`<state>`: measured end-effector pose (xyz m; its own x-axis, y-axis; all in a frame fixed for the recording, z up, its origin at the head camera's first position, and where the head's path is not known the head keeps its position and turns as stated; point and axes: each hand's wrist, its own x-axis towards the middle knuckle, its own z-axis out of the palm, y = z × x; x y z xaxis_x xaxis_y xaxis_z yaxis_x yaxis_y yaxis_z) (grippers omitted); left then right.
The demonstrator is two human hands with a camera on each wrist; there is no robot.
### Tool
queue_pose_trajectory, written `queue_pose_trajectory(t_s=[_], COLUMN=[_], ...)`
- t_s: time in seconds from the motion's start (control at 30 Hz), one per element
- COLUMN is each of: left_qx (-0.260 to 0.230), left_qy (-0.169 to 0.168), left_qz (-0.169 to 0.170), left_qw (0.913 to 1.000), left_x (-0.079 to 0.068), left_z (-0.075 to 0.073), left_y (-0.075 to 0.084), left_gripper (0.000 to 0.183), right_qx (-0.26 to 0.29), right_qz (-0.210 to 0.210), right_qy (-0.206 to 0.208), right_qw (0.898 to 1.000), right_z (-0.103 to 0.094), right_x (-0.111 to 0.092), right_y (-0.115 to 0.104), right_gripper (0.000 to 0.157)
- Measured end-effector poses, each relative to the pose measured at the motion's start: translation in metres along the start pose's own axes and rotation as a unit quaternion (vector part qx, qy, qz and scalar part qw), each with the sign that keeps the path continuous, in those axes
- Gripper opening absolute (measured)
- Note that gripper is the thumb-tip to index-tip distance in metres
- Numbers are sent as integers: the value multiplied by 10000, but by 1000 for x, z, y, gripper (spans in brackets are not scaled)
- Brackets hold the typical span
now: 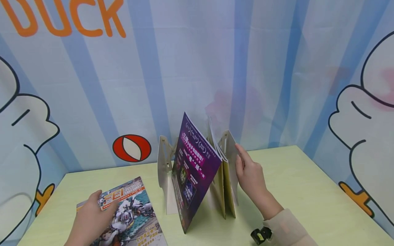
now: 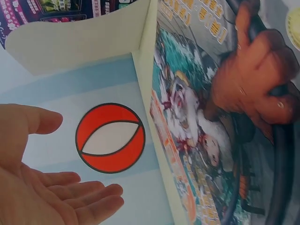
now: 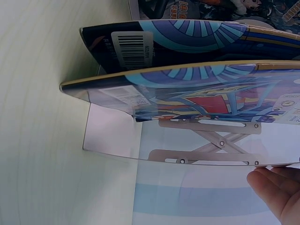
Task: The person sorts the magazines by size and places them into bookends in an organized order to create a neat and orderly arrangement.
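My left hand (image 1: 93,217) is over a magazine (image 1: 132,218) with an orange title and robot artwork, lying on the table. In the left wrist view the left hand's (image 2: 61,183) thumb and fingers are spread apart with nothing between them. A pale extendable bookend (image 1: 166,171) with a crossed-bar linkage (image 3: 220,143) stands mid-table. Between its side panels a purple magazine (image 1: 197,167) leans at a slant, beside thin upright booklets (image 1: 226,184). My right hand (image 1: 250,172) pinches the edge of the bookend's right panel (image 3: 112,136) between thumb and fingers.
The pale yellow-green table (image 1: 307,191) meets a striped blue fabric backdrop (image 1: 197,68) with cartoon ducks and a red ball print (image 1: 131,148). A black wrist strap device (image 1: 261,235) sits by the right sleeve (image 1: 287,229).
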<state>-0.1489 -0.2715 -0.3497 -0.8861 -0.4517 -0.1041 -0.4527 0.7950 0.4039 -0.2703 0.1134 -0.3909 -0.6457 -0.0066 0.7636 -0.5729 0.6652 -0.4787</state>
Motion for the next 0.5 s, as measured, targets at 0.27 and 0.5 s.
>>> queue_pose_trajectory(t_s=[0.27, 0.5], left_qx=[-55, -73], left_qy=[-218, -283], left_qz=[-224, -131], left_qw=[9995, 9995], left_x=[6, 9], left_z=[-1, 1], left_y=[-12, -24], left_gripper=[81, 74], right_qx=[5, -25], right_qz=[16, 21], right_qy=[1, 33], right_qw=[10000, 10000], right_z=[0, 0], right_x=[0, 0], right_y=[0, 1], right_gripper=[38, 39])
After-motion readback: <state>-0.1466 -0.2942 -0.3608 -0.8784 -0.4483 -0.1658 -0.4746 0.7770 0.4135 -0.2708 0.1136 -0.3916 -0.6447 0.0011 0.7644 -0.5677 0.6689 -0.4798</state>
